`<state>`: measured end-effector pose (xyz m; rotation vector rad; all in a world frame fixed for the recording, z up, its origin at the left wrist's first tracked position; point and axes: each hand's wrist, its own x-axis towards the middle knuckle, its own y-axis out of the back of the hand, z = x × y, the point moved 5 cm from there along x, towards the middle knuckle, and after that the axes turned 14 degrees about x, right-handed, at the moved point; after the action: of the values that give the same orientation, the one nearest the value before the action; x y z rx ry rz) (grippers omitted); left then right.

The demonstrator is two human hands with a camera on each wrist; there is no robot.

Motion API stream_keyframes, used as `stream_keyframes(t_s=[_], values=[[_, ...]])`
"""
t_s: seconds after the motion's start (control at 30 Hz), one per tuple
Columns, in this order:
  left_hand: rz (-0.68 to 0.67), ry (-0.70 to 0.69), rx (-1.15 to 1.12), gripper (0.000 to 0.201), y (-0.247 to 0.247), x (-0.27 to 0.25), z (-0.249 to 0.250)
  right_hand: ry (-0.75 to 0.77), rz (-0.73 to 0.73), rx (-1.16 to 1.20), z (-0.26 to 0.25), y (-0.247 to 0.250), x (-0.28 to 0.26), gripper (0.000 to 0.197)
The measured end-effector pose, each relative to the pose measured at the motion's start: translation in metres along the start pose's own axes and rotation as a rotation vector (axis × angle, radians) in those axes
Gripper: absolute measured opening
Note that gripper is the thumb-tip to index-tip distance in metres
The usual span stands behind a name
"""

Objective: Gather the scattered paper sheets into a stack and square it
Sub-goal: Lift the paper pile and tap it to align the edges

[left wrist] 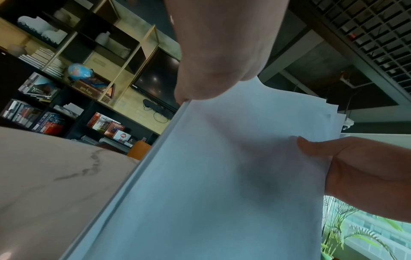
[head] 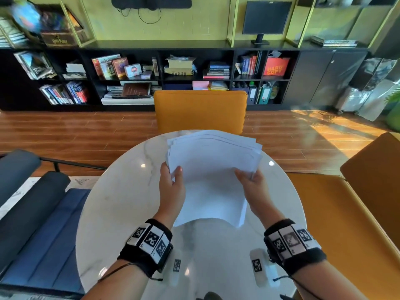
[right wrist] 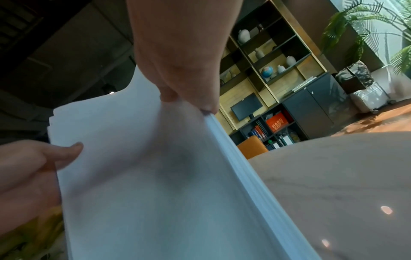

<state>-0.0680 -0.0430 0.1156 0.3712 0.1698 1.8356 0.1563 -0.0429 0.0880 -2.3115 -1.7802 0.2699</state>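
A stack of white paper sheets point(head: 213, 174) is held up above the round marble table point(head: 121, 191), tilted toward me. Its far edges are fanned and uneven, and its near edge sags in the middle. My left hand point(head: 173, 180) grips the stack's left side, thumb on top. My right hand point(head: 251, 180) grips the right side the same way. In the left wrist view the stack point(left wrist: 222, 176) fills the middle, with my left hand point(left wrist: 211, 73) at its edge and my right hand point(left wrist: 355, 167) opposite. The right wrist view shows the stack point(right wrist: 144, 176) and the layered side edge below my right hand point(right wrist: 177, 70).
An orange chair point(head: 200, 111) stands behind the table, a second orange seat point(head: 346, 213) is at the right and a blue chair point(head: 43, 224) at the left. Marker tags point(head: 257, 265) lie on the near table edge. Bookshelves line the far wall.
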Motion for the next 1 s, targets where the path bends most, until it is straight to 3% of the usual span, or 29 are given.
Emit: stream_keyframes(t_s=[0.2,0.43,0.53,0.67,0.77,0.87,1.0], values=[[0.091,-0.138,-0.02,0.017,0.016,0.009,0.018,0.077,-0.098,0.102,-0.036,0.005,0.003,0.039],[0.091,-0.128,-0.004,0.027,0.003,0.007,0.017,0.085,-0.02,0.032,-0.034,-0.001,0.0,0.016],[0.113,-0.173,-0.046,0.035,0.009,0.013,0.026,0.132,-0.039,0.086,-0.049,0.001,0.001,0.021],[0.04,-0.08,-0.047,0.048,0.005,0.011,0.006,0.032,-0.078,0.108,-0.029,0.01,0.002,0.052],[-0.008,0.016,0.004,0.041,-0.005,0.007,-0.013,-0.078,-0.038,0.022,0.0,0.012,0.002,0.041],[0.005,0.017,0.023,0.032,-0.01,0.006,-0.004,-0.05,0.025,-0.03,-0.001,0.011,0.004,0.027],[0.044,-0.038,-0.026,0.037,-0.003,0.01,0.011,0.042,-0.01,0.069,-0.023,0.012,0.009,0.039]])
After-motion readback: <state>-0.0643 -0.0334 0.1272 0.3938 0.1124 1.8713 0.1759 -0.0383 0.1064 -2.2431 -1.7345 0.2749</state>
